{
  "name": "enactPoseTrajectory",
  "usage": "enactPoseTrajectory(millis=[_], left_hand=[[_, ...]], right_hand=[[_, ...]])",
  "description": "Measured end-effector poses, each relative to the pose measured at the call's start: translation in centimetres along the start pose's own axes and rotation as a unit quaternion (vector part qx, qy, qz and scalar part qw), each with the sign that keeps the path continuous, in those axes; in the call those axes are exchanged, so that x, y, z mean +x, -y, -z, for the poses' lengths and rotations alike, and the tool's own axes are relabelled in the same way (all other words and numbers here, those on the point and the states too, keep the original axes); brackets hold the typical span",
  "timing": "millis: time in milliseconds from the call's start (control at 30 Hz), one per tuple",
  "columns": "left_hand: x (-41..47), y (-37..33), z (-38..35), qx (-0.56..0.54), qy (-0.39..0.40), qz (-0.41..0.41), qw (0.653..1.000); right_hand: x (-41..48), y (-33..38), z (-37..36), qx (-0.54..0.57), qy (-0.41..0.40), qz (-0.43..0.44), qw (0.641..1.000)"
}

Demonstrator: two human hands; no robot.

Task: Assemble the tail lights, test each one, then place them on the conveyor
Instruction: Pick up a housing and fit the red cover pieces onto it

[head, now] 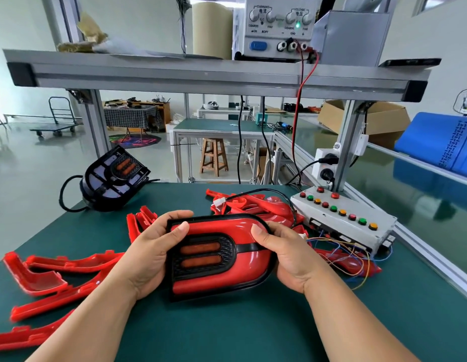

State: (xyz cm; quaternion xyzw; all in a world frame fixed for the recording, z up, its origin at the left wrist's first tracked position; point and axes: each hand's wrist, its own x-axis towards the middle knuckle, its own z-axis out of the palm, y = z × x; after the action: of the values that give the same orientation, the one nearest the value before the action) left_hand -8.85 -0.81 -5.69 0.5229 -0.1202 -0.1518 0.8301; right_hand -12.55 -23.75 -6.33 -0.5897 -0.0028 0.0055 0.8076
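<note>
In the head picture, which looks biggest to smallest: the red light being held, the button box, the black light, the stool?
Biggest: red light, nearest the camera.
Next: button box and black light, too alike to rank.
Smallest: stool, but it stands far away.

glossy floor (31, 163) (wooden stool (213, 156) beyond)

I hold the tail light (219, 257) over the table (227, 333), my left hand (149, 254) at its left edge and my right hand (287, 259) at its right. On the table, loose covers (70, 263) lie left of the tail light and a heap of covers (256, 205) lies behind it. A second lamp (115, 176) sits behind-left and the button box (339, 223) behind-right.
</note>
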Motion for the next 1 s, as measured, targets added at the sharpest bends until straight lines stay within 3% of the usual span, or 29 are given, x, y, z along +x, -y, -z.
enactPoseTrajectory(millis=[500,1000], left_hand=[[0.2,0.2,0.2,-0.010,0.002,-0.008,1.000],[0.5,0.3,-0.6,0.001,-0.021,-0.014,1.000]], right_hand=[[0.2,-0.2,-0.6,0.061,-0.015,-0.021,0.998],[0.3,-0.2,-0.7,0.037,-0.036,-0.003,0.999]])
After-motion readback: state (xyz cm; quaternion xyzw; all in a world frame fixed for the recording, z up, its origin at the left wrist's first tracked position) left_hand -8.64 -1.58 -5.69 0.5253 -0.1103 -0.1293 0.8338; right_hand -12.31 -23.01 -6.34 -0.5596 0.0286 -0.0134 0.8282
